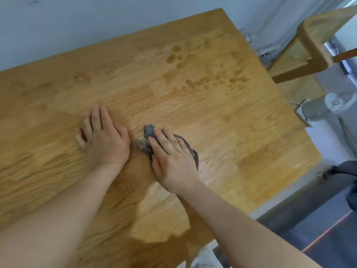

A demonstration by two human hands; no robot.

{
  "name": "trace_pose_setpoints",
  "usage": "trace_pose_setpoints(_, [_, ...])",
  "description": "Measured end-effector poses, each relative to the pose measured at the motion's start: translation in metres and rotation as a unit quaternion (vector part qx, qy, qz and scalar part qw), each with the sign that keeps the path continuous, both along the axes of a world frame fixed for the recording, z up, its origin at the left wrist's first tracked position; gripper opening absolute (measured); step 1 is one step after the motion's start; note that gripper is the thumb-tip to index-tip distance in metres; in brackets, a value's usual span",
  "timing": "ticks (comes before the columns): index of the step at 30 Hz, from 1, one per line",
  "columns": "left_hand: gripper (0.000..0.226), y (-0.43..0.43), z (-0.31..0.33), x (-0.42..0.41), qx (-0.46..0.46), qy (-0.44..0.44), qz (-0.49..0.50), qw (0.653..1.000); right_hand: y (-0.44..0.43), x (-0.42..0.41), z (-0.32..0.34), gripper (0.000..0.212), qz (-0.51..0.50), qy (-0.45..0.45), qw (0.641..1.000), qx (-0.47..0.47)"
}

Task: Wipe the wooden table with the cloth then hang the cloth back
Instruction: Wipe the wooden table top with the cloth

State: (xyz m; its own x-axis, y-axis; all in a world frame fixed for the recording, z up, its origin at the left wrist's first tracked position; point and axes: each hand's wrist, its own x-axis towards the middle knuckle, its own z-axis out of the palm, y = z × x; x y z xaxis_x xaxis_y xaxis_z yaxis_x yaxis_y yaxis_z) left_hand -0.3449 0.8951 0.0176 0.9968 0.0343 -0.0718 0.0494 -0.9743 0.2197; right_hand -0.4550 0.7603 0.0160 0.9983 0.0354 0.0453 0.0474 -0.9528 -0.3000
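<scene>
While the small, crumpled grey cloth [149,131] lies on the light-brown wooden table [241,136], the right hand [170,157] presses it down with straight, slightly spread fingers. Nothing is pinched or curled round it. The cloth sits almost wholly under that hand. One bunched end pokes out past the fingertips toward 11 o'clock, and a thin dark edge trails out beside the little finger toward 4 o'clock, so its long axis runs roughly along the hand.

The left hand [104,140] rests flat on the bare wood just beside the cloth at 9 o'clock. Its fingers are straight and close together, it holds nothing, and it seems to be bracing.

A cluster of dark round blotches [174,56] marks the table well apart from the cloth at about 1 o'clock, with a second scatter [212,82] nearer and slightly to the right. The right hand is the nearer one to both. The wiping looks partway done, and the likely next stroke pushes the cloth forward and rightward toward them.
</scene>
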Motion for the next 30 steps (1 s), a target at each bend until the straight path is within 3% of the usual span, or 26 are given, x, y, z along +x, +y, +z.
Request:
trace_pose_setpoints(2, [0.057,0.000,0.000,-0.002,0.012,0.006,-0.011,1.000,-0.044,-0.013,0.002,0.046,-0.005,0.006,1.000,-0.010])
trace_pose_setpoints(7, [0.059,-0.005,0.003,-0.003,0.053,0.033,-0.018,0.998,-0.174,-0.035,0.001,0.050,-0.230,-0.004,0.972,-0.047])
trace_pose_setpoints(10, [0.059,-0.038,0.007,-0.027,0.031,0.034,-0.043,0.998,-0.156,-0.029,0.001,0.053,-0.374,0.013,0.927,-0.021])
trace_pose_setpoints(12, [0.060,-0.074,0.006,-0.054,0.021,0.023,-0.096,0.995,-0.113,-0.036,-0.002,0.053,-0.321,0.001,0.947,-0.018])
trace_pose_setpoints(14, [0.063,-0.111,0.003,-0.075,0.025,0.030,-0.132,0.990,-0.088,-0.051,-0.004,0.051,-0.161,0.005,0.987,-0.021])
trace_pose_setpoints(17, [0.069,-0.143,0.002,-0.090,0.034,0.053,-0.140,0.988,-0.127,-0.063,-0.003,0.048,-0.030,-0.001,1.000,-0.009])
trace_pose_setpoints(19, [0.065,-0.147,0.001,-0.091,0.041,0.045,-0.124,0.990,-0.174,-0.061,-0.005,0.048,-0.047,-0.003,0.998,-0.031])
trace_pose_setpoints(22, [0.065,-0.147,0.000,-0.089,0.046,0.047,-0.112,0.991,-0.242,-0.051,-0.004,0.051,-0.162,-0.002,0.985,-0.055])
trace_pose_setpoints(26, [0.065,-0.150,0.001,-0.089,0.043,0.034,-0.102,0.993,-0.223,-0.035,-0.002,0.052,-0.317,0.001,0.948,-0.038])
trace_pose_setpoints(28, [0.065,-0.150,0.001,-0.089,0.043,0.025,-0.095,0.994,-0.187,-0.038,-0.002,0.048,-0.268,-0.008,0.963,-0.006])
trace_pose_setpoints(30, [0.064,-0.151,0.001,-0.091,0.035,0.021,-0.090,0.995,-0.171,-0.060,-0.005,0.044,-0.096,-0.021,0.995,0.001])
